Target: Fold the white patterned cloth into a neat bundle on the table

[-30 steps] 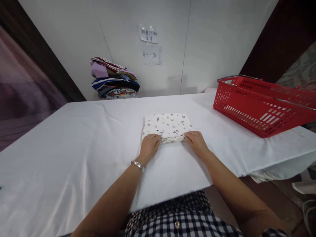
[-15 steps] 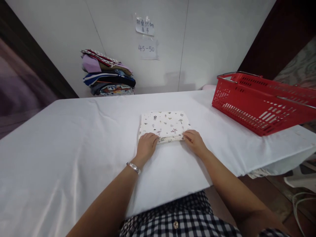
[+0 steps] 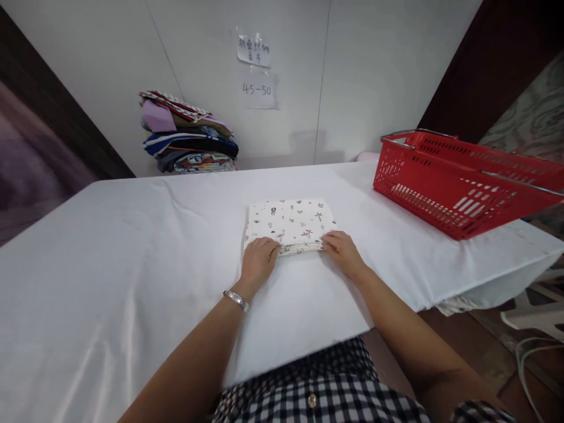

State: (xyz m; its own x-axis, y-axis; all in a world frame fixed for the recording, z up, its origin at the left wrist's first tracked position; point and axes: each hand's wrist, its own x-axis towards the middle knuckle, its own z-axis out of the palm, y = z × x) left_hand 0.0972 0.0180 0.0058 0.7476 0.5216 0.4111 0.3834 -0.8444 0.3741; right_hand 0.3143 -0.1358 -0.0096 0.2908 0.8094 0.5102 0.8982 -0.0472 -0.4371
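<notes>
My left hand: fingers curled onto near-left corner of folded printed cloth, pinching layered edge so stack keeps square. My right hand: same hold at near-right corner, thumb side on top, fingertips tucked at edge. Cloth: flat, mid-table, on white table cover. Bracelet on left wrist. Red basket: right, well apart. Stacked fabrics: far left, against wall. Paper notes above.

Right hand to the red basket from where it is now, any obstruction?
Probably yes. The right hand rests on the near edge of the folded cloth, and only bare white tablecloth lies between it and the red basket, though that looks like a long stretch.
</notes>
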